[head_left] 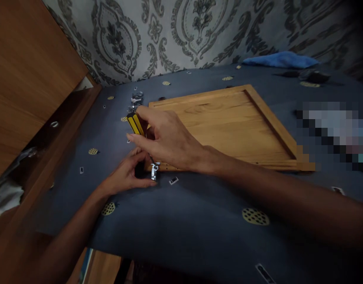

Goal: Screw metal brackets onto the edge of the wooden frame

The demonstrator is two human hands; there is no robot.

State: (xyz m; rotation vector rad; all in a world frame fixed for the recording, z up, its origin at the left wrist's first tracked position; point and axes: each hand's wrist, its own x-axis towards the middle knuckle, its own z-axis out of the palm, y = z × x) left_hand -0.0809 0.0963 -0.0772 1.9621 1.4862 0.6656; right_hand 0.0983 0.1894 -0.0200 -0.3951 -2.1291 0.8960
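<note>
My right hand point(172, 138) is closed around the yellow and black handle of a screwdriver point(135, 124), tilted with its shaft running down to the right. Its tip meets a small shiny metal latch point(154, 172) on the near side edge of a wooden panel with a raised rim point(216, 126), close to the left corner. My left hand point(128, 173) curls around that corner, the thumb touching the lower end of the latch and the fingers beside the screwdriver shaft. Part of the left fingers is hidden behind the right hand.
Several loose metal fittings point(136, 100) lie beyond the panel's left corner. A blue cloth point(282, 60) and a dark object point(314, 75) are at the back right. A blurred-out item point(337, 130) lies at right. A wooden cabinet point(27, 71) borders the blue patterned cloth surface point(193, 221) on the left.
</note>
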